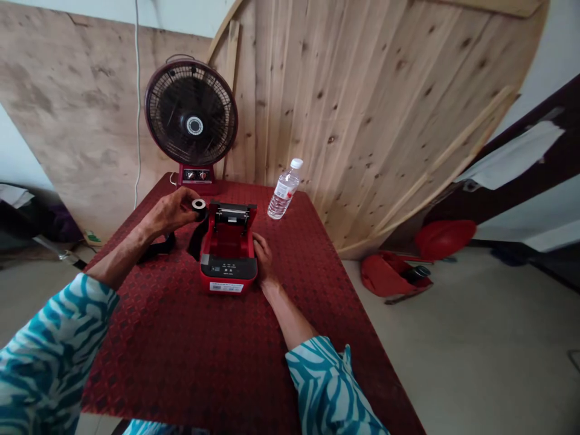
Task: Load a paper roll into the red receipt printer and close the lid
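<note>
A red and black label printer [229, 269] sits on the table with its lid raised, so its red inside shows. My left hand [174, 210] is closed on a small roll [198, 206], which has a pale ring-shaped end and a dark outside. It holds the roll just left of the printer's raised lid. A dark strip hangs below the roll, beside the printer's left wall. My right hand [265, 257] grips the printer's right side, with its fingers curled along the wall and partly hidden.
A dark red fan [194, 124] stands at the table's back left. Behind the printer's right is a clear water bottle [283, 192]. A black object [161, 246] lies under my left forearm on the red tablecloth [190, 344]. A red bag [389, 275] is on the floor.
</note>
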Motion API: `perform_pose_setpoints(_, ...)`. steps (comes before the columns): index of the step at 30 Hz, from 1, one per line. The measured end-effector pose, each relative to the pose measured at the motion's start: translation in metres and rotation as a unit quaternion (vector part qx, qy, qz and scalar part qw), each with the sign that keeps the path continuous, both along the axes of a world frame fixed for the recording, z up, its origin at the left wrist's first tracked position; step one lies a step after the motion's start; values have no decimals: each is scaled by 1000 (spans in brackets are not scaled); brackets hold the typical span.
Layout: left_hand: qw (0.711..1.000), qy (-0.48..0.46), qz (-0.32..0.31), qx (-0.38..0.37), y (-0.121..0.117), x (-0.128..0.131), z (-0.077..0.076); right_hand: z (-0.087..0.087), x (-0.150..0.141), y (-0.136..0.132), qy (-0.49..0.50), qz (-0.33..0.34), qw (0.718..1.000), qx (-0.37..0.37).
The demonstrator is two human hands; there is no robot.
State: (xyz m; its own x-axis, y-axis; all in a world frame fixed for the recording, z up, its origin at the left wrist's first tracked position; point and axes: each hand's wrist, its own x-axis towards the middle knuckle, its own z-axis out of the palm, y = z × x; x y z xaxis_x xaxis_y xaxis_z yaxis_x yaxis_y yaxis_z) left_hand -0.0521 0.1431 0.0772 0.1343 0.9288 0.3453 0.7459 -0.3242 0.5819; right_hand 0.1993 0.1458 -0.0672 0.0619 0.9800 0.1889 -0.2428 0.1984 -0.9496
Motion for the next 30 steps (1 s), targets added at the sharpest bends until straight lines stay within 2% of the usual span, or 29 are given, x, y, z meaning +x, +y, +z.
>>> perform_pose_setpoints(5,987,121,17,-100,35,-14,-42,4,2,-2,-24,4,1000,7)
perform_pose_setpoints(8,985,127,35,-115,45,-13,-64,1,2,-1,-19,3,1000,4)
perform_pose_setpoints(10,985,120,36,-120,47,-14,-71,-2,2,1,-18,4,1000,1)
perform_pose_setpoints(13,987,97,21,-123,48,-25,-69,-5,2,2,-20,4,1000,-1)
perform_pose_setpoints(16,991,68,24,-115,44,-53,-59,-5,2,2,-15,6,1000,-2)
perform_pose_setpoints(19,990,51,31,-126,32,-87,-53,-4,2,2,-14,4,1000,1)
perform_pose_setpoints(22,984,39,-5,-172,16,-107,-56,-1,1,2,-17,-11,1000,0)
perform_pose_setpoints(26,970,-15,-48,-240,-1,-101,-65,1,0,1,-20,-17,1000,-11)
perform_pose_setpoints(30,976,-50,-3,-213,-9,-88,-71,1,0,0,-19,-15,1000,-17)
